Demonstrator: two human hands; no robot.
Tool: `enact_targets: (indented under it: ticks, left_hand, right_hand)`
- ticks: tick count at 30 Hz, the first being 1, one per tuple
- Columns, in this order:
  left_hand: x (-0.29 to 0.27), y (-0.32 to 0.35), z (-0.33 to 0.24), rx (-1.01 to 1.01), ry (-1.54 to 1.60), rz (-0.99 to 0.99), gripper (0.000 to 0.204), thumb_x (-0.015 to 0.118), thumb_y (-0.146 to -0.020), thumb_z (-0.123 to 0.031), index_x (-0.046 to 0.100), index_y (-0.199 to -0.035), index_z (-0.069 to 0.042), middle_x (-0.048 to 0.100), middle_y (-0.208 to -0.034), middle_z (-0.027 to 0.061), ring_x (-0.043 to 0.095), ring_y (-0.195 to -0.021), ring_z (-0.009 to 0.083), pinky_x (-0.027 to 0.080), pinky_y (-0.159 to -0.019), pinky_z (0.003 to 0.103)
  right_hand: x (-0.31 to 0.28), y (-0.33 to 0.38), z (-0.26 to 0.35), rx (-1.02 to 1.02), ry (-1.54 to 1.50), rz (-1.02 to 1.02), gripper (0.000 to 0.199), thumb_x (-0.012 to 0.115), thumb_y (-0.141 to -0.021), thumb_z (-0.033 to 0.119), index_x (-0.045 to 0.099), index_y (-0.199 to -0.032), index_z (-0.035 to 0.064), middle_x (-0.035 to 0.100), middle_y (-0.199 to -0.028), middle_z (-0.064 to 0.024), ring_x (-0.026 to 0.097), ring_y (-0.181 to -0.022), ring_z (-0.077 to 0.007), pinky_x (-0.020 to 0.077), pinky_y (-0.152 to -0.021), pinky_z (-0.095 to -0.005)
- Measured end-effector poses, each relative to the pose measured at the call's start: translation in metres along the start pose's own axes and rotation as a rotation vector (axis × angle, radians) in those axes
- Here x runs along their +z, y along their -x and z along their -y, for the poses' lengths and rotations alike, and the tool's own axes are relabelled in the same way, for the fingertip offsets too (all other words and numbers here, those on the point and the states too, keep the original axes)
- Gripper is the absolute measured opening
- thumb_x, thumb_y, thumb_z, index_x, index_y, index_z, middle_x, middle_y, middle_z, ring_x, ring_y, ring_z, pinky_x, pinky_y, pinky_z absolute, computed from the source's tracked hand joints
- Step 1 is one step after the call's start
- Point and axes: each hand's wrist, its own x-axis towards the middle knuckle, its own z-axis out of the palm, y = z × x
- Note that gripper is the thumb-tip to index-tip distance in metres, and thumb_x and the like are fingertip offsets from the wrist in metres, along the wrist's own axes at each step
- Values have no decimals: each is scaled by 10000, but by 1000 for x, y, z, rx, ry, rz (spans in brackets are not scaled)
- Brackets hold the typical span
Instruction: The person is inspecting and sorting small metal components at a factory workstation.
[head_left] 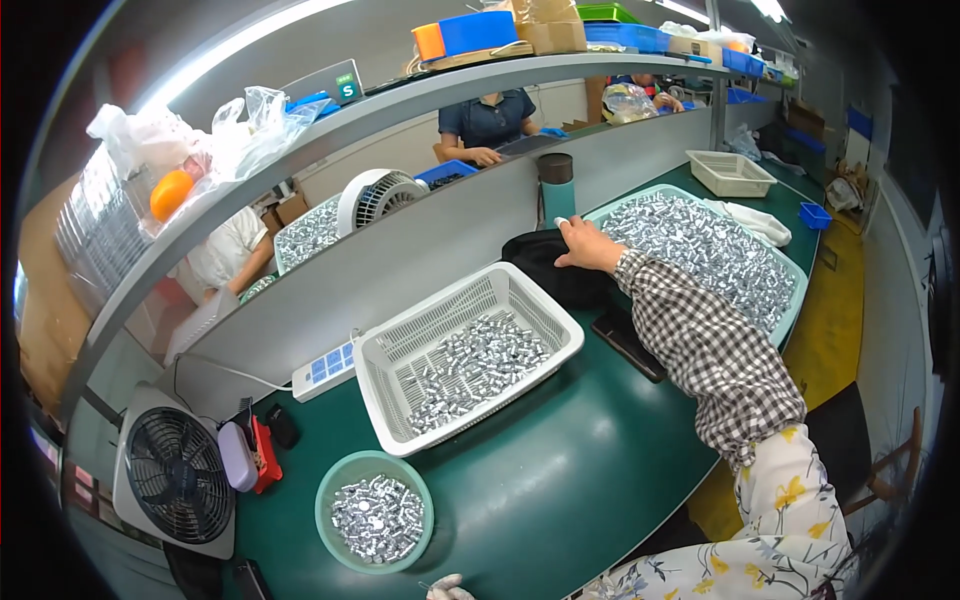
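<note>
My right hand [588,246], in a checked sleeve cover, reaches out over the edge of a black cloth bag or cloth [545,262]. Its thumb and fingers are apart, with a white cover on one fingertip, and nothing shows between them. Just beyond stands a teal bottle with a dark lid [557,185]. Beside the hand is a light green tray [700,250] heaped with small silver metal cylinders. Only whitish covered fingertips of my left hand [447,590] show at the lower edge, below a green bowl [424,500] of similar parts; most of that hand is cut off.
A white slotted basket [378,400] with metal parts stands mid-table. A phone [628,343] lies right of it. Left are a power strip [322,372], a fan [180,470] and a red holder [265,455]. Beyond the low partition sits a person [485,125].
</note>
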Motion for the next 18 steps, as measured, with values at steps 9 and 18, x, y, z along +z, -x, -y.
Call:
enact_targets:
  ticks: [9,18]
  left_hand:
    - [0,3,1,-62,-17,-103,355,373,-950,-318,529,-1034,-10,436,-592,11,373,-448,111,348,-417,268]
    - [-3,0,-23,-108,-396,220,327,377,-954,-245,529,-1017,37,536,-679,41,469,-517,105,391,-489,206]
  right_hand:
    - [72,-34,0,244,68,277,912,745,-653,420,272,-1328,31,330,-1319,-267,384,-1159,-468,377,-950,-459]
    - [51,-39,-9,197,112,362,532,711,-704,304,523,-1082,-20,480,-1177,-220,524,-1029,-375,471,-829,-419]
